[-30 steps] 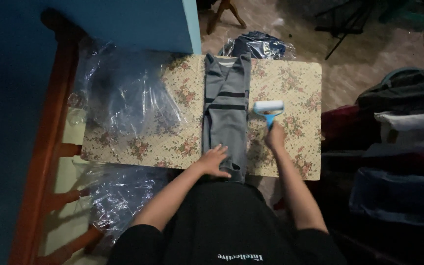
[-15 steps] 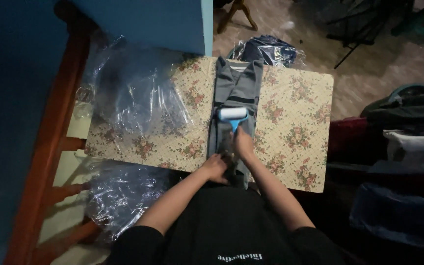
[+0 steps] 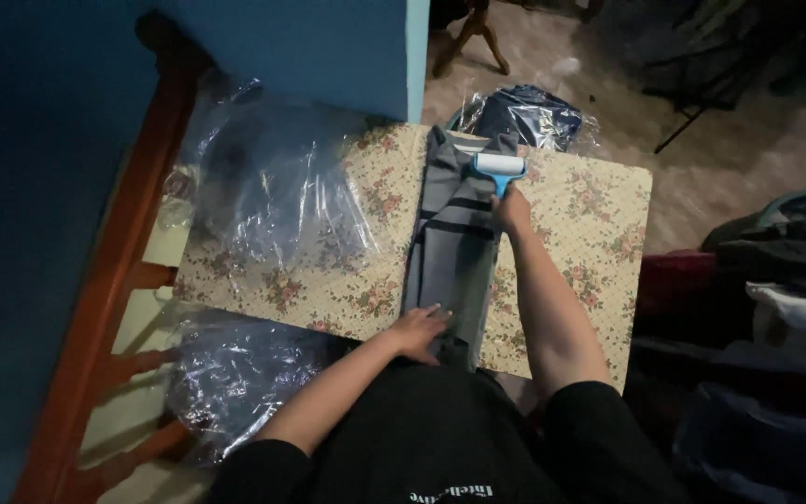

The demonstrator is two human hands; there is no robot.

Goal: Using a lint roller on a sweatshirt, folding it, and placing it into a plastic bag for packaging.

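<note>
The right hand (image 3: 513, 211) grips a blue lint roller (image 3: 499, 166) at the far end of a folded grey garment (image 3: 456, 245); the left hand (image 3: 420, 331) lies flat and open on its near end (hands well apart). The garment lies lengthwise on a floral-covered table (image 3: 590, 224). Clear plastic bags (image 3: 272, 191) crowd the left side beside a blue wall (image 3: 310, 47). The dark heap at right is hard to make out.
</note>
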